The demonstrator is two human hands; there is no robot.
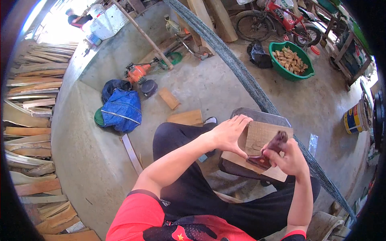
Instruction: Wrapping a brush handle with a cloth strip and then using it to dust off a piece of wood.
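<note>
A square light-brown wooden board [261,134] rests on a dark stand [265,115] in front of my legs. My left hand [232,134] spans its left part, gripping it with fingers at the far edge and thumb lower down, beside the tool. My right hand [287,158] is closed around a dark brown, glossy tool [277,142] lying against the lower part of the board. The tool's working edge is hidden.
A grey hammock [225,56] stretches diagonally past the board. Beyond are a green basin of wood pieces [291,60], red bicycle [281,22], blue tarp [122,110], orange machine [136,73] and bucket [353,118]. Planks [36,88] line the left; another person [76,20] is top left.
</note>
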